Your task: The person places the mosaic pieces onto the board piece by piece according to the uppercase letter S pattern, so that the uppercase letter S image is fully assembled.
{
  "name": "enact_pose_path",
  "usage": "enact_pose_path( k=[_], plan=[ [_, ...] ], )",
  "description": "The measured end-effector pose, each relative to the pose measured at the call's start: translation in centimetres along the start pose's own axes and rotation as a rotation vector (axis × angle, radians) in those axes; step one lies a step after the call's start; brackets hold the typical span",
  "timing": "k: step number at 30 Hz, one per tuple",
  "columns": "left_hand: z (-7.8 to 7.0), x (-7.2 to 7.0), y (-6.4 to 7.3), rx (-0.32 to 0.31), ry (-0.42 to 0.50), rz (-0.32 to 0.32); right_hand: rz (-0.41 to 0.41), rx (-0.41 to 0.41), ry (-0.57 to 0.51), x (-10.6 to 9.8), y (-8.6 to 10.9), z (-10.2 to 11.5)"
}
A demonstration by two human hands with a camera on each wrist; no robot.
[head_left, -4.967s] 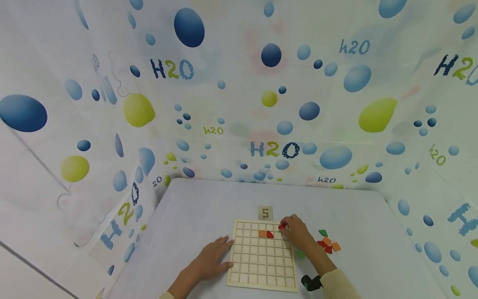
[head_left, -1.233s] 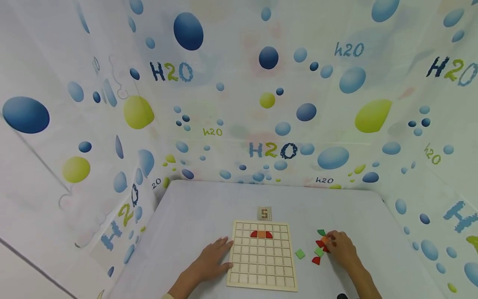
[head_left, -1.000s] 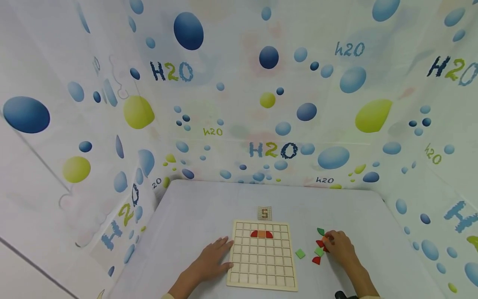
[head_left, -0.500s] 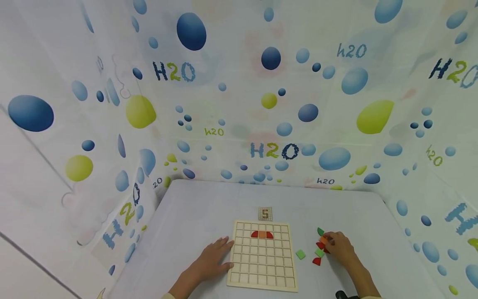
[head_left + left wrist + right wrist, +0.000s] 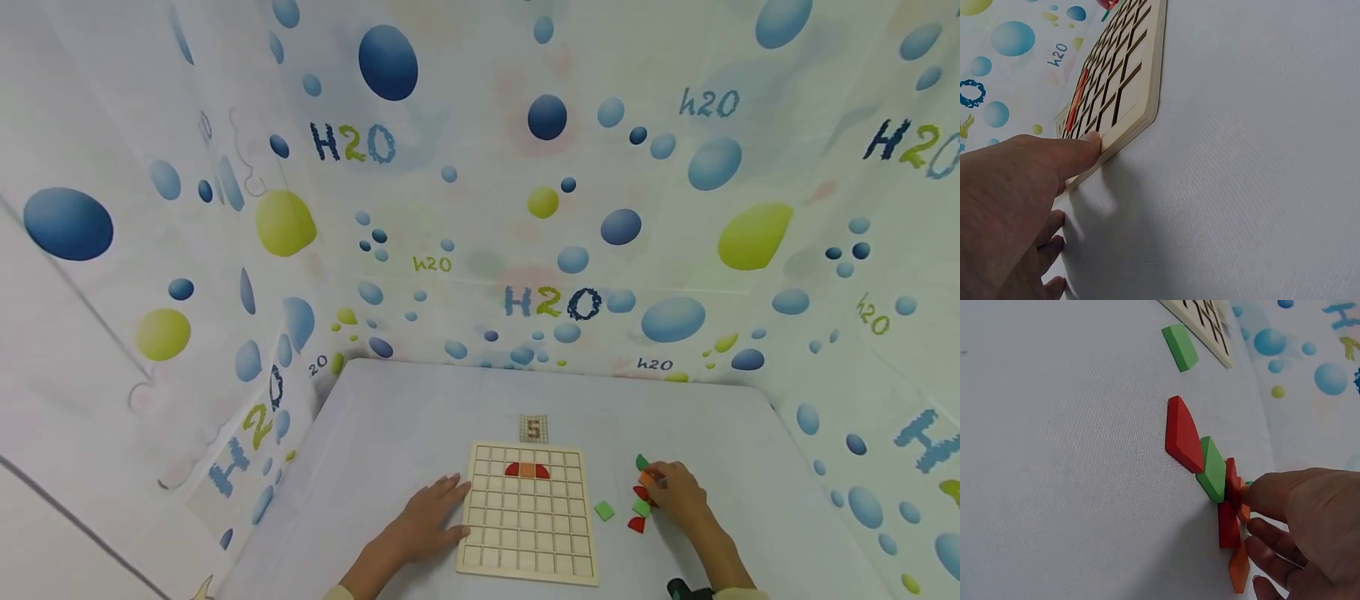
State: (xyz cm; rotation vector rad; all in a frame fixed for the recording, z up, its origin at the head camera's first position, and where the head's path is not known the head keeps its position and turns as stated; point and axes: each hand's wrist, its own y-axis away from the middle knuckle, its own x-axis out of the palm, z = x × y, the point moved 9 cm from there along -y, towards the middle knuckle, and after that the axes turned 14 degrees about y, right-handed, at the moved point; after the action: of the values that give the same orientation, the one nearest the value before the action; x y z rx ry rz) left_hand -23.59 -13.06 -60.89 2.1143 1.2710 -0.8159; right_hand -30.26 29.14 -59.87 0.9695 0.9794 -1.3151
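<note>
A wooden grid board (image 5: pixel 525 533) lies on the table. In its second row an orange square tile (image 5: pixel 527 470) sits between two red quarter-round tiles (image 5: pixel 512 469). My left hand (image 5: pixel 426 521) rests beside the board, fingers spread, thumb (image 5: pixel 1085 150) and fingertips touching its left edge. To the right, my right hand (image 5: pixel 681 493) pinches another orange square tile (image 5: pixel 646 479) at the loose pile. Around those fingers lie a dark green tile (image 5: pixel 642 462), a light green square (image 5: pixel 1212 469), red tiles (image 5: pixel 1183 435) and one more orange tile (image 5: pixel 1239 569).
Above the board is a small card (image 5: pixel 533 429) with a brown figure on a grid. A separate light green square (image 5: pixel 604 511) lies between board and pile. The white table (image 5: pixel 420 408) ends at a patterned curtain (image 5: pixel 465 208). A black strap (image 5: pixel 686 590) shows by the right wrist.
The second red tile has gone onto the board, left of the orange one. My right hand moved from the board to the pile, then slightly left with an orange tile. My left hand stayed.
</note>
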Motion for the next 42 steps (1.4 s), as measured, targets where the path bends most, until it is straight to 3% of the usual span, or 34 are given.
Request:
enact_pose_path(
  k=[11,30,42],
  plan=[
    [0.2,0.0,-0.1,-0.001,0.005,0.005,-0.023,-0.021,-0.045,0.2,-0.6,0.7],
    [0.7,0.3,-0.2,0.003,-0.001,-0.009,0.079,0.023,-0.091,0.0,-0.7,1.2],
    [0.5,0.2,-0.2,-0.003,-0.008,0.001,0.011,-0.029,0.060,0.8,-1.1,2.5]
  ],
)
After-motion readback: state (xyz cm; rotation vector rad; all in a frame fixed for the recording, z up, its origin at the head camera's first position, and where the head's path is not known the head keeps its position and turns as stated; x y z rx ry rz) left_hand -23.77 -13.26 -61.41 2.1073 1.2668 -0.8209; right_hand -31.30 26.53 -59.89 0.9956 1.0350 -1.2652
